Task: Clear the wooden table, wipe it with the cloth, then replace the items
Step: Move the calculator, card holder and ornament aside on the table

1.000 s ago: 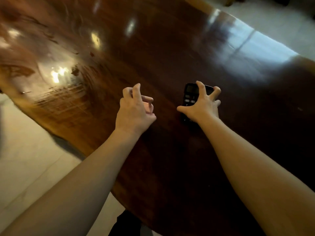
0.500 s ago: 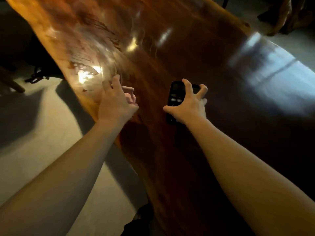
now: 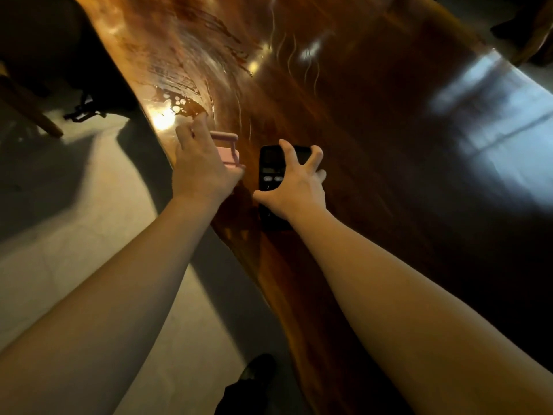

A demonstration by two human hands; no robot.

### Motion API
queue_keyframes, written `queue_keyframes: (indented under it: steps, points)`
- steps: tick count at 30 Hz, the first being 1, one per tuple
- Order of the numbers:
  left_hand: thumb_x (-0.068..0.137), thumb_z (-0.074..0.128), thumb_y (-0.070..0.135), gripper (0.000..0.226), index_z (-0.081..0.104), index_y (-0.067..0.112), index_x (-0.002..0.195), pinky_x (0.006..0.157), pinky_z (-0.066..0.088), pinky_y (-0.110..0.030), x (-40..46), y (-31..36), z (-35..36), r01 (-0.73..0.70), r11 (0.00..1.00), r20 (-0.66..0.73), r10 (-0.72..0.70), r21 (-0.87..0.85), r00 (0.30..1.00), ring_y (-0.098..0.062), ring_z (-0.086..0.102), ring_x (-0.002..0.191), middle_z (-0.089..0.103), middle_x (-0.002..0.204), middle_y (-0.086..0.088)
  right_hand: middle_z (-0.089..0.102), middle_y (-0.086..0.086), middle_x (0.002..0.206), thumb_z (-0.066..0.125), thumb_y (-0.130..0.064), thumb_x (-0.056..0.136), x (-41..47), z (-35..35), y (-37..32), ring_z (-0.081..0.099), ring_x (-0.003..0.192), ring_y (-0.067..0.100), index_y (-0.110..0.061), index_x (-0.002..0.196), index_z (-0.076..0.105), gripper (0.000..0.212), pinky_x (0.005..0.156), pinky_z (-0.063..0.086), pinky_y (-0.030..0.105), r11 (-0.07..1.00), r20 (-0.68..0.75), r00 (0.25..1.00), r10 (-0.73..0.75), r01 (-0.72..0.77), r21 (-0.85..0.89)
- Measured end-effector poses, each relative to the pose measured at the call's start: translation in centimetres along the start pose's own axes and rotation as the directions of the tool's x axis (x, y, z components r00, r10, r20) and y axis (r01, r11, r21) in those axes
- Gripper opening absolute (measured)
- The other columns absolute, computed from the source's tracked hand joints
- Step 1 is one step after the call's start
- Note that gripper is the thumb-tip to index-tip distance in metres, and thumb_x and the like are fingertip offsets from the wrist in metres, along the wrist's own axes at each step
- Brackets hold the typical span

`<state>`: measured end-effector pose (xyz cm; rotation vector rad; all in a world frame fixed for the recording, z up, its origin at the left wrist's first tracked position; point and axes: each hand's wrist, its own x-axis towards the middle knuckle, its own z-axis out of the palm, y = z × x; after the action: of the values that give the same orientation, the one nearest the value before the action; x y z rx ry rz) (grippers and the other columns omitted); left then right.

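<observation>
On the glossy worktop [image 3: 374, 121], set the calculator [image 3: 269, 163] flat; your right hand [image 3: 294, 187] clasps it, left hand [image 3: 203, 169] pinches a pink item [image 3: 226, 151].

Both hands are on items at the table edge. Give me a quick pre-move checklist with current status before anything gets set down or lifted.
1. Right hand on the black calculator: ok, fingers spread over it.
2. Calculator resting flat on the wooden table: cannot tell, hand covers most of it.
3. Left hand gripping the pink object: ok, fingers wrapped around it.
4. Pink object clear of the table edge: not ok, it sits right near the edge.
5. Surface dry: not ok, wet streaks show beyond the left hand.
6. Cloth located: cannot tell, none in view.
</observation>
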<state>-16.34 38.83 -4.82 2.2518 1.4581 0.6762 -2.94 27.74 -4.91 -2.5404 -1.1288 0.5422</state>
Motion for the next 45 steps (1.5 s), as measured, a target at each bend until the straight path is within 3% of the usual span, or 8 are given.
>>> queue_keyframes:
  steps: [9, 16, 20, 23, 31, 38, 45]
  points:
    - [0.067, 0.087, 0.054, 0.11, 0.02, 0.027, 0.151, 0.094, 0.053, -0.048, -0.2, -0.4, 0.1, 0.03, 1.0, 0.024, -0.03, -0.003, 0.999, -0.033, 0.042, 0.135, 0.036, 0.149, -0.011, -0.006, 0.009, 0.157, 0.081, -0.065, 0.067, 0.5, 1.0, -0.4, 0.026, 0.136, 0.051, -0.048, 0.152, 0.006, 0.114, 0.103, 0.039, 0.065, 0.995, 0.048, 0.998, 0.036, -0.031, -0.095]
    - [0.075, 0.077, 0.059, 0.1, 0.024, 0.022, 0.152, 0.099, 0.048, -0.051, -0.6, 0.4, -2.1, 0.029, 0.999, 0.063, -0.031, 0.026, 0.998, -0.034, 0.037, 0.136, 0.034, 0.151, -0.013, -0.005, 0.008, 0.167, 0.07, -0.074, 0.074, -0.6, -0.8, 0.5, 0.006, 0.148, 0.048, -0.042, 0.157, 0.0, 0.113, 0.112, 0.023, 0.071, 0.999, 0.128, 0.992, 0.02, -0.017, -0.028]
    - [0.076, 0.074, 0.058, 0.083, 0.04, 0.02, 0.142, 0.098, 0.045, -0.058, -1.7, 2.0, -3.8, -0.073, 0.992, 0.02, 0.071, 0.104, 0.997, -0.036, 0.036, 0.135, 0.037, 0.146, -0.014, 0.014, 0.009, 0.165, 0.066, -0.068, 0.08, -3.2, -3.1, 2.3, 0.015, 0.149, 0.038, -0.036, 0.157, 0.01, 0.1, 0.113, 0.027, 0.066, 1.0, 0.055, 0.998, -0.026, 0.025, 0.007]
    - [0.077, 0.076, 0.053, 0.081, 0.044, 0.016, 0.141, 0.101, 0.042, -0.054, -3.3, 4.3, -4.5, -0.216, 0.974, 0.103, 0.208, 0.071, 0.973, -0.036, 0.04, 0.13, 0.043, 0.14, -0.016, 0.02, 0.006, 0.164, 0.065, -0.067, 0.081, -5.6, -5.4, 4.6, 0.018, 0.148, 0.033, -0.038, 0.155, 0.014, 0.094, 0.113, 0.027, 0.064, 0.998, 0.002, 1.0, -0.028, 0.028, 0.053]
    - [0.077, 0.084, 0.04, 0.086, 0.044, 0.009, 0.147, 0.107, 0.042, -0.054, -10.5, 14.6, -3.6, -0.421, 0.894, 0.387, 0.447, -0.154, 0.807, -0.034, 0.042, 0.135, 0.048, 0.143, -0.016, 0.029, 0.002, 0.161, 0.058, -0.074, 0.078, -15.2, -10.8, 12.5, 0.027, 0.146, 0.029, -0.043, 0.152, 0.018, 0.089, 0.108, 0.04, 0.055, 0.996, -0.206, 0.977, 0.061, -0.046, 0.079]
    - [0.077, 0.079, 0.051, 0.089, 0.037, 0.021, 0.149, 0.104, 0.044, -0.047, -18.5, 24.2, 0.0, -0.547, 0.818, 0.51, 0.551, -0.177, 0.66, -0.026, 0.04, 0.139, 0.044, 0.149, -0.008, 0.032, 0.004, 0.159, 0.065, -0.067, 0.08, -25.0, -15.1, 21.6, 0.031, 0.145, 0.028, -0.039, 0.152, 0.022, 0.088, 0.107, 0.042, 0.052, 0.975, -0.348, 0.911, 0.221, -0.202, 0.089]
    - [0.073, 0.076, 0.057, 0.092, 0.035, 0.025, 0.149, 0.101, 0.046, -0.046, -27.5, 31.7, 3.2, -0.671, 0.704, 0.586, 0.652, -0.232, 0.48, -0.025, 0.044, 0.136, 0.046, 0.147, -0.005, 0.035, 0.008, 0.158, 0.069, -0.06, 0.082, -34.5, -16.9, 30.2, 0.031, 0.145, 0.03, -0.032, 0.154, 0.026, 0.088, 0.109, 0.041, 0.053, 0.933, -0.375, 0.855, 0.357, -0.347, 0.098]
